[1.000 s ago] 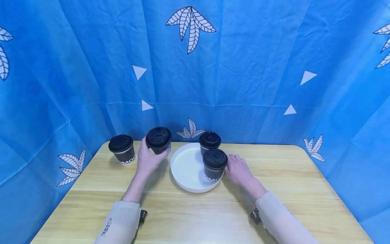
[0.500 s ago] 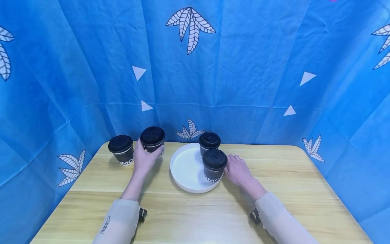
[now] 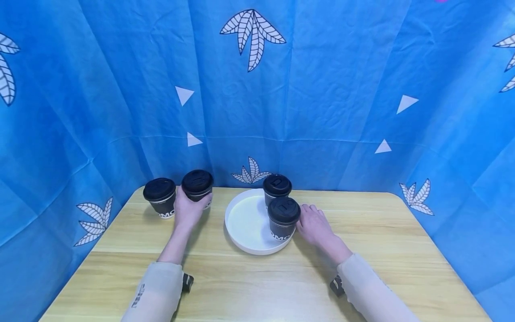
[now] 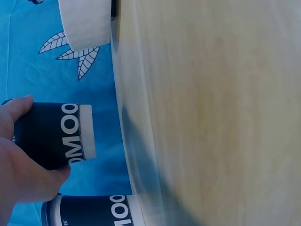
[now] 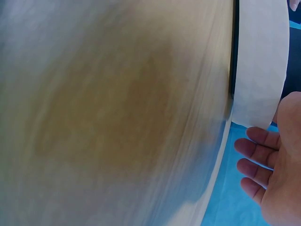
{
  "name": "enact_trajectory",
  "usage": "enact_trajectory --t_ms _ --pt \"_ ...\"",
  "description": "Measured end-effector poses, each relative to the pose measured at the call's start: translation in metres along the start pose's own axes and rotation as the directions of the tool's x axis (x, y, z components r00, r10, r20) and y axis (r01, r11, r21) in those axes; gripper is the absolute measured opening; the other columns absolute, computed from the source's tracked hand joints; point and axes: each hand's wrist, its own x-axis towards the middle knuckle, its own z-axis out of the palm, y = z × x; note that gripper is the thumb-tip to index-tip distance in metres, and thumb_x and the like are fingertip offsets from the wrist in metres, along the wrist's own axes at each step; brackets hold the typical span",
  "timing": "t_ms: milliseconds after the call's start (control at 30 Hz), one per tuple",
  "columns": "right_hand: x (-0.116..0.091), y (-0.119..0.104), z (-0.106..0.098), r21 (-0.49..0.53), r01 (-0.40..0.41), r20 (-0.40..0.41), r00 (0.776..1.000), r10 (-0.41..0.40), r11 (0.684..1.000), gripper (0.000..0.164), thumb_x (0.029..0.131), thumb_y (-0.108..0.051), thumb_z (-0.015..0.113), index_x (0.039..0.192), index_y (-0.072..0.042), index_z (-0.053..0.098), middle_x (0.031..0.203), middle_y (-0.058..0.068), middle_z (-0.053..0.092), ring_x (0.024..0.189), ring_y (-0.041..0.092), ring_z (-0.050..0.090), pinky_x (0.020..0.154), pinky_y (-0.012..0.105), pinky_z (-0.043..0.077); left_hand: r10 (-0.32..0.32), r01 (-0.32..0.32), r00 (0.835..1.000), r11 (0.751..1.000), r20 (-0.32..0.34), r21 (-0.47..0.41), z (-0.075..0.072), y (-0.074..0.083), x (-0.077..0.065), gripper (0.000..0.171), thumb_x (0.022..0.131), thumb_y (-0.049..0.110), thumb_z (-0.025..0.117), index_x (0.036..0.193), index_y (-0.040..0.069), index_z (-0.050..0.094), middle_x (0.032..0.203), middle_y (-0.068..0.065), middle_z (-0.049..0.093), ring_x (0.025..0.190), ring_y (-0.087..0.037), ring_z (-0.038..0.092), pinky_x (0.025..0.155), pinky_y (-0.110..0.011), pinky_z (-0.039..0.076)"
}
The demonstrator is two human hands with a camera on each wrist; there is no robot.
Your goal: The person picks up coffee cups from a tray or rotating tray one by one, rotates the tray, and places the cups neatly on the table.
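In the head view my left hand (image 3: pixel 188 211) grips a black lidded paper coffee cup (image 3: pixel 197 182) from the near side. The left wrist view shows thumb and fingers round this upright cup (image 4: pixel 47 134), its white base a little off the table. Close to its left stands a second lidded cup (image 3: pixel 164 206). My right hand (image 3: pixel 315 226) is at the right rim of a round white tray (image 3: pixel 245 223). In the right wrist view its fingers (image 5: pixel 256 153) are relaxed, the uppermost one touching the tray wall (image 5: pixel 261 61); the thumb is mostly hidden.
Two more lidded cups, a front cup (image 3: pixel 283 219) and a back cup (image 3: pixel 277 184), stand on the tray's right side. The wooden table (image 3: pixel 257 286) ends at the back against a blue curtain (image 3: pixel 322 112) with leaf prints.
My left hand has carried the gripped cup leftward, away from the tray and towards the leftmost cup, and slightly lower in the last half second. My right hand has stayed in place.
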Motion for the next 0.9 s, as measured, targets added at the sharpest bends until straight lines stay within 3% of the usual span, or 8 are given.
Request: enact_trajectory --t_ms 567,900 --pt "0.0 -0.0003 -0.0003 0.005 0.004 -0.006 1.0 -0.004 1.0 0.037 0.108 -0.026 0.047 0.132 -0.002 0.061 0.118 0.014 0.066 0.11 0.035 0.056 0.089 0.049 0.048 -0.129 0.129 0.992 0.991 0.012 -0.021 -0.0042 -0.0049 0.0039 0.092 0.083 0.023 0.086 0.153 -0.004 0.033 0.147 -0.03 0.05 0.14 -0.043 0.045 0.121 -0.051 0.032" --pt "-0.0001 -0.0003 -0.0015 0.007 -0.001 0.009 1.0 0.001 1.0 0.038 0.109 -0.027 0.046 0.133 -0.002 0.06 0.119 0.014 0.066 0.112 0.036 0.056 0.092 0.049 0.048 -0.16 0.161 0.987 0.987 0.031 -0.019 -0.0054 -0.0081 0.0051 0.095 0.082 0.023 0.087 0.154 -0.006 0.031 0.148 -0.031 0.049 0.14 -0.045 0.044 0.121 -0.052 0.031"
